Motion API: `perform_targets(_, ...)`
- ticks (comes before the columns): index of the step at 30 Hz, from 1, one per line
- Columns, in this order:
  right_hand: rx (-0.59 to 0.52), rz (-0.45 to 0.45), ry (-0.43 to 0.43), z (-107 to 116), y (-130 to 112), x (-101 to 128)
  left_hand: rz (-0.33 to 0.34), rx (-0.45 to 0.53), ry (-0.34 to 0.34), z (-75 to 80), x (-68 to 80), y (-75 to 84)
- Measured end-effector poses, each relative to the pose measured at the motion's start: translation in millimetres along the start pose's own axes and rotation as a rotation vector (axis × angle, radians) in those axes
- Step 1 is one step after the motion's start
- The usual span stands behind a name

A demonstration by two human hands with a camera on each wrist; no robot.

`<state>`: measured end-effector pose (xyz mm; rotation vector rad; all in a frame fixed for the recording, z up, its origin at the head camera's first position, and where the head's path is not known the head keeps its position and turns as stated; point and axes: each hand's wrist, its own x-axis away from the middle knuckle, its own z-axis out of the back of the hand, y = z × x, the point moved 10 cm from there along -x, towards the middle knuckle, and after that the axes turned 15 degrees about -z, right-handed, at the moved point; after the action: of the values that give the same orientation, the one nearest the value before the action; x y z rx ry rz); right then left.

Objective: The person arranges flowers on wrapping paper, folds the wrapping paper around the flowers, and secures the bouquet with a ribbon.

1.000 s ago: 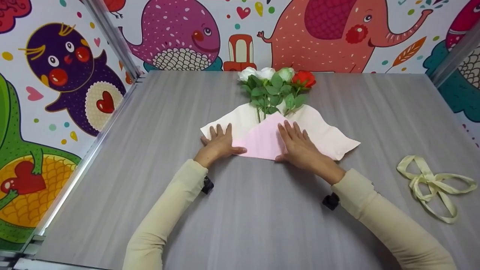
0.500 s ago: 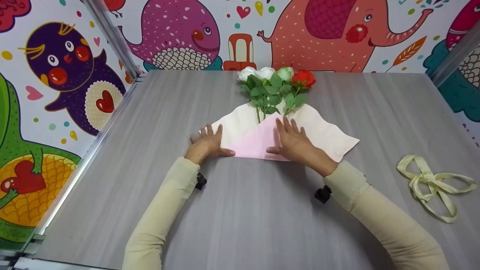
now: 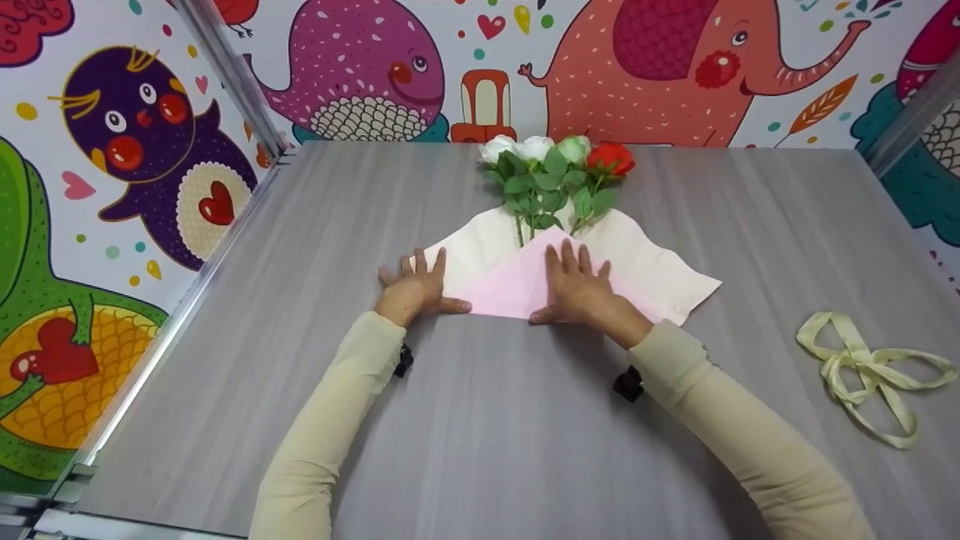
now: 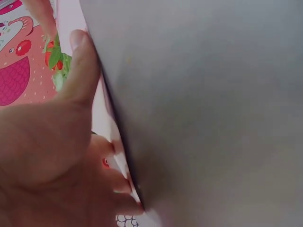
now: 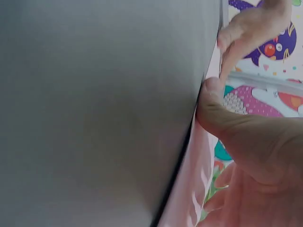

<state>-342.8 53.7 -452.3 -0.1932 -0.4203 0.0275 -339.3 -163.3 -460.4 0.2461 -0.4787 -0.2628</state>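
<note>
A sheet of wrapping paper (image 3: 645, 262), cream on its upper face, lies on the table with its near part folded up into a pink flap (image 3: 510, 285). Artificial roses lie on it, stems tucked behind the flap: white roses (image 3: 535, 148), a pale green rose (image 3: 574, 148) and a red rose (image 3: 611, 159). My left hand (image 3: 420, 289) presses the paper's left end, fingers spread, thumb along the folded edge. Over the flap's middle rests my right hand (image 3: 581, 289), fingers extended and thumb at the fold. Both wrist views show a thumb against the pink paper (image 5: 196, 161).
A loosely looped pale yellow ribbon (image 3: 859, 356) lies on the right side of the grey table (image 3: 487, 450). Behind and to the left stand walls with cartoon animals, joined by a metal frame post (image 3: 232, 75).
My left hand has slid outward to the left along the paper. My right hand has shifted a little left over the pink flap. The roses and ribbon stay in place.
</note>
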Motion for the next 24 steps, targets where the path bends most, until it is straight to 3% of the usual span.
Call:
perform_targets(10, -0.072, -0.035, -0.07, 9.0, 81.1, 8.8, 0.004, 0.019, -0.026, -1.5, -1.8, 0.8)
perform_targets(18, 0.013, -0.088, -0.112, 17.9, 147.7, 18.5, 0.034, 0.039, -0.012, -1.1, -1.7, -1.3)
perform_targets(24, 0.042, -0.074, -0.09, 29.0, 161.6, 29.8, 0.035, 0.094, 0.013, -1.0, -3.2, 1.5)
